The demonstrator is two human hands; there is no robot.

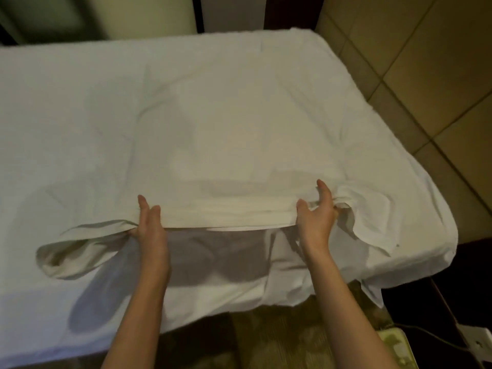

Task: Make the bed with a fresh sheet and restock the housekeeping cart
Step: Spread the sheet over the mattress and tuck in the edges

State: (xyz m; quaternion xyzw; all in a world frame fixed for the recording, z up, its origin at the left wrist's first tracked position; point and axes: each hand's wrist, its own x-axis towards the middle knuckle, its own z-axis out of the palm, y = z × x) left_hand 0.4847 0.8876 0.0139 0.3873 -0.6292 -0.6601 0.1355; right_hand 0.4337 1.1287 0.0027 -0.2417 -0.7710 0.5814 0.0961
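A cream-white folded sheet (234, 145) lies partly spread over the bed (53, 107), which is covered in white cloth. My left hand (149, 225) grips the sheet's near edge on the left, where the cloth bunches into a loose roll. My right hand (316, 214) grips the same edge further right, fingers curled into a gathered fold. The edge between both hands is lifted a little above the mattress and casts a shadow beneath. No housekeeping cart is in view.
Tan floor tiles (426, 75) run along the bed's right side. Dark patterned carpet (266, 342) lies at the bed's foot beneath my arms. A white plug and cable (476, 344) sit at the bottom right. Dark wall panels (229, 14) stand behind the bed.
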